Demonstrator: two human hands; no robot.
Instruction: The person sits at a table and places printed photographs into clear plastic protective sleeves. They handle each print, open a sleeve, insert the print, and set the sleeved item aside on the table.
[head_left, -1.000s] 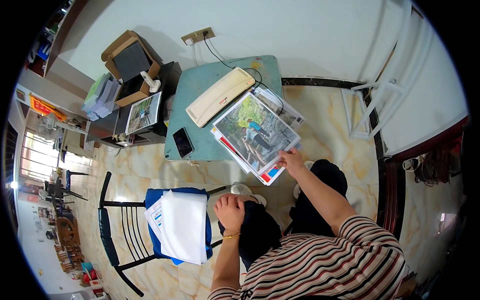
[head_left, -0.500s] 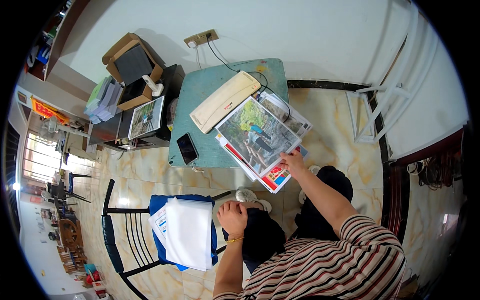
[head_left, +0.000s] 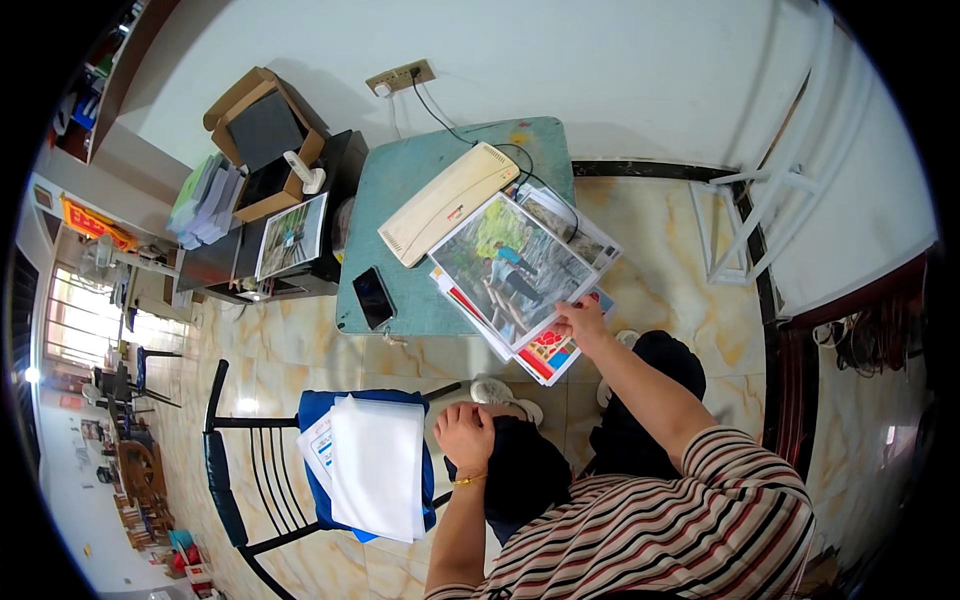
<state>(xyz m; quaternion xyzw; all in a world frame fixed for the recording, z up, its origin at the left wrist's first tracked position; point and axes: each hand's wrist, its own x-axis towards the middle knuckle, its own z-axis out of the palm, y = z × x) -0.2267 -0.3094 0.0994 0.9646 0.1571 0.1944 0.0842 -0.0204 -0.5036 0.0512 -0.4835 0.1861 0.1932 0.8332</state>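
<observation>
My right hand (head_left: 580, 322) pinches the near right corner of a large photo print (head_left: 505, 262) showing people by rocks. The print's upper left edge lies against a long cream laminator (head_left: 450, 203) on a worn green table (head_left: 385, 165). Whether that edge is inside the machine, I cannot tell. Beneath the print is a fanned stack of printed sheets (head_left: 550, 357), jutting past the table's front edge. My left hand (head_left: 465, 433) rests over my left knee, holding nothing, its fingers loosely bent.
A black phone (head_left: 373, 298) lies at the table's front left. Left of me, a chair (head_left: 226, 485) bears translucent sheets (head_left: 380, 468) on a blue cushion. An open cardboard box (head_left: 268, 205) and another print (head_left: 292, 237) sit on a black cabinet. A cord runs to a wall socket (head_left: 401, 77).
The photo print and my right hand have shifted very slightly toward the laminator. My left hand stays on the knee.
</observation>
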